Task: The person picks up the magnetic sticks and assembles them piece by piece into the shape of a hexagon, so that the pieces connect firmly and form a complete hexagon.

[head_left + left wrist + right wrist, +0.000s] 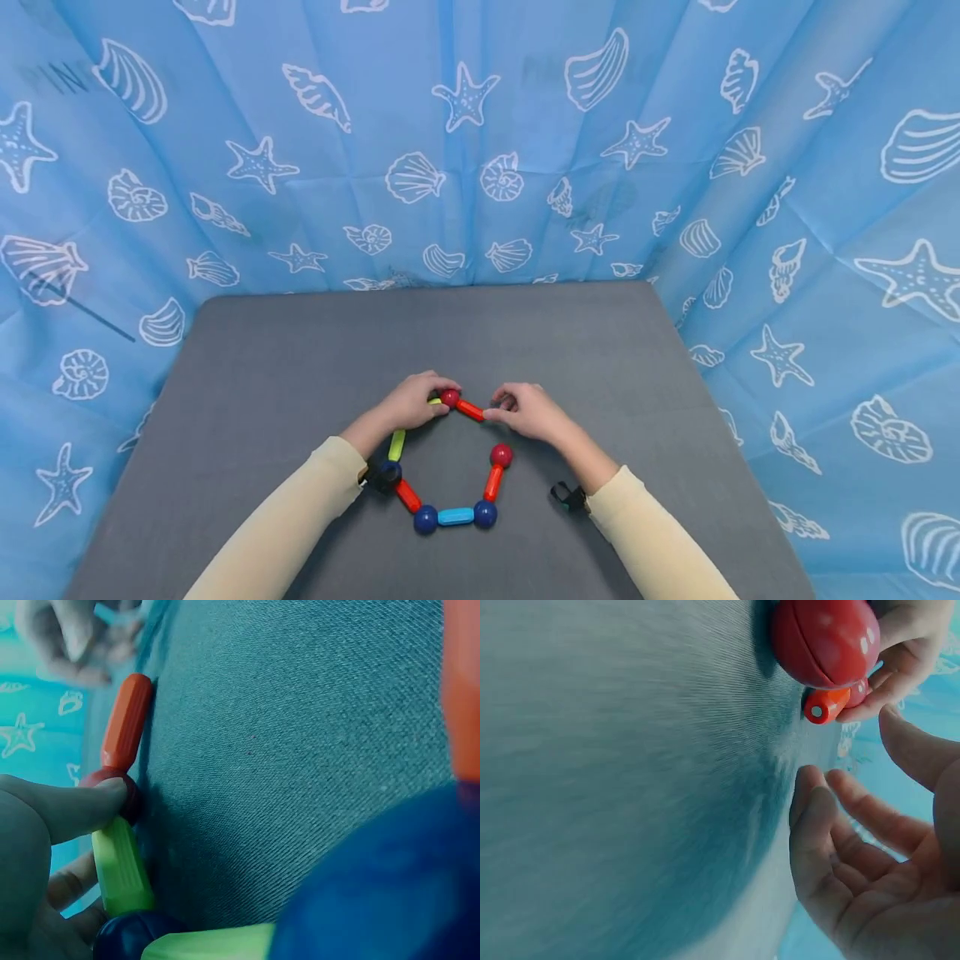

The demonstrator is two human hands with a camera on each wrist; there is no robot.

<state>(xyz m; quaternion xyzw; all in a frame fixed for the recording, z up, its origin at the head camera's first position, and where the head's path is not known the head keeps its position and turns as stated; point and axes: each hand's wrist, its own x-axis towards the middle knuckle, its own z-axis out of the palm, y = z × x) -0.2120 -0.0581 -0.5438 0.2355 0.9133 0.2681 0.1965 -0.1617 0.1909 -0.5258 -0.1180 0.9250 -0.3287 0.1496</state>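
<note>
Balls and rods form an open ring on the table. My left hand (pixel 412 402) pinches a red ball (pixel 450 397) at its far side; the thumb lies on the ball in the left wrist view. From that ball a lime rod (pixel 122 870) runs to a dark blue ball (pixel 135 934), which the hand hides in the head view. An orange-red rod (pixel 471 410) extends from the pinched ball toward my right hand (pixel 531 411). The right hand's fingers are loosely bent, holding nothing, apart from the rod's bare end. Another red ball (pixel 502 455) tops a red rod (pixel 492 483) nearby.
Nearer me, the ring continues with two blue balls (pixel 485 513), a light-blue rod (pixel 456 517), another red rod (pixel 408 496) and a lime rod (pixel 397 446). They lie on a grey table (pixel 315 342). A blue shell-patterned curtain (pixel 465 208) surrounds its back and sides.
</note>
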